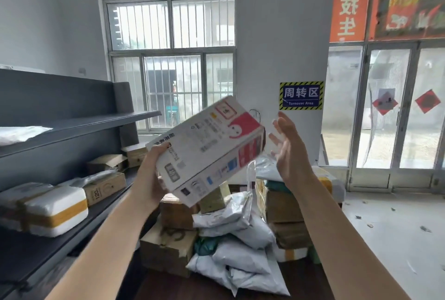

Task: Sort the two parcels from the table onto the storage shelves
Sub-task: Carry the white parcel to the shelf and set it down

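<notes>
A white box parcel [207, 150] with red and blue print is held up tilted in mid-air, in front of me. My left hand [154, 172] grips its lower left corner from below. My right hand [289, 145] is raised just right of the box with fingers spread, not touching it. The dark grey storage shelves [79, 123] stand at the left, with a foam box taped in yellow [53, 208] and cardboard boxes [106, 186] on the middle shelf. A white bag lies on the upper shelf [19, 133].
Below the box is a pile of cardboard boxes [168, 246] and grey plastic mailer bags [240, 256] on a dark wooden table [187, 287]. A barred window [171, 58] and a blue sign [301, 95] are on the far wall. Glass doors [395, 111] at right.
</notes>
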{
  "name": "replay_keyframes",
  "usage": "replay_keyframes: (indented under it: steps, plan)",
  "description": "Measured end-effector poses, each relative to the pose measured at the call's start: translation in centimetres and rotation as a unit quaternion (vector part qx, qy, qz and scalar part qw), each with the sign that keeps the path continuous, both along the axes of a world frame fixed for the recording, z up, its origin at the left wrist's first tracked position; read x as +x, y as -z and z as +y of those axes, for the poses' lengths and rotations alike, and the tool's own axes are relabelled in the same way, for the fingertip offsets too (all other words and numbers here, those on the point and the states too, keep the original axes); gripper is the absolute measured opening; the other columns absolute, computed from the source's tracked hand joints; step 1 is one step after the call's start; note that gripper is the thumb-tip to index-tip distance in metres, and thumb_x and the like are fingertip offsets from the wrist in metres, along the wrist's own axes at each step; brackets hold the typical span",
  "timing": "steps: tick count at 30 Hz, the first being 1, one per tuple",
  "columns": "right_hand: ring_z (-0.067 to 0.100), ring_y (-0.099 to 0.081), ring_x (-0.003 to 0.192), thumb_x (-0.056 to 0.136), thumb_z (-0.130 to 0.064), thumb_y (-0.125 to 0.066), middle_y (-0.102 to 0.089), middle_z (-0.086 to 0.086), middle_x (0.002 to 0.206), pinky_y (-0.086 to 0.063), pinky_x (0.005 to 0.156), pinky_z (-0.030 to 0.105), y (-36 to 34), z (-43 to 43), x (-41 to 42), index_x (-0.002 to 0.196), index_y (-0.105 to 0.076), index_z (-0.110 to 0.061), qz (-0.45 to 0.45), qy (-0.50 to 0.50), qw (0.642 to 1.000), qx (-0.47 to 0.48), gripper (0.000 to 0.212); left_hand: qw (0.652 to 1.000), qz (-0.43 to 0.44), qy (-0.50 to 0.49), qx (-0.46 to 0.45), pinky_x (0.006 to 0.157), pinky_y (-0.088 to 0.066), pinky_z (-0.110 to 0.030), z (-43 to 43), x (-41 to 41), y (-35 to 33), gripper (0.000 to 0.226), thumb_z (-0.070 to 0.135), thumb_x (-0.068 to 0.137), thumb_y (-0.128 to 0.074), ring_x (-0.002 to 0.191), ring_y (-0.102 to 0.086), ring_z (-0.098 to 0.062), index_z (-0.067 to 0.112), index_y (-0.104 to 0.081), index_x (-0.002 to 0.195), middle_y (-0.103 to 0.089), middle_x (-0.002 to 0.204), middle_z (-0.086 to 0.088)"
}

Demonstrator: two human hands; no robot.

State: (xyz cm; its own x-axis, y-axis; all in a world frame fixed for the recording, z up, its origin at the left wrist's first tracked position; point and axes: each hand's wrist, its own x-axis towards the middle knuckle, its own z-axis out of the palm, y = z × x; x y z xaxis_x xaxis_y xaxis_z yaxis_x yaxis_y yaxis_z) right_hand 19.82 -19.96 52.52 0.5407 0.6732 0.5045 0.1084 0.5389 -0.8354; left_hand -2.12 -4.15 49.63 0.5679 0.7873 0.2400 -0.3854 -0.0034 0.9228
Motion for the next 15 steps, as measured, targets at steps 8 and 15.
replay_keyframes:
  steps: [8,15]
  plan:
    - [0.025,-0.061,0.121,0.077,-0.039,-0.064,-0.049,0.006,0.144,-0.058,0.086,0.037,0.1,3.6,-2.6,0.156,-0.029,-0.033,-0.02,0.089,0.995,0.034,0.086,0.999,0.052,0.011,-0.005,0.109,-0.034,-0.052,-2.9,3.5,1.9,0.054,0.049,0.077,-0.066,0.108,-0.06,-0.024,0.024,-0.058,0.124,-0.067,0.116,-0.008]
    - [0.039,-0.067,0.118,0.095,-0.022,-0.051,-0.063,0.018,0.138,-0.058,0.093,0.054,1.4,3.4,-2.7,0.15,-0.043,-0.019,-0.027,-0.063,0.994,0.083,0.056,0.987,0.062,-0.035,0.141,0.098,-0.049,-0.062,-2.3,3.5,0.1,0.067,0.069,0.072,-0.061,0.11,-0.069,-0.032,0.037,-0.049,0.13,-0.069,0.124,-0.012]
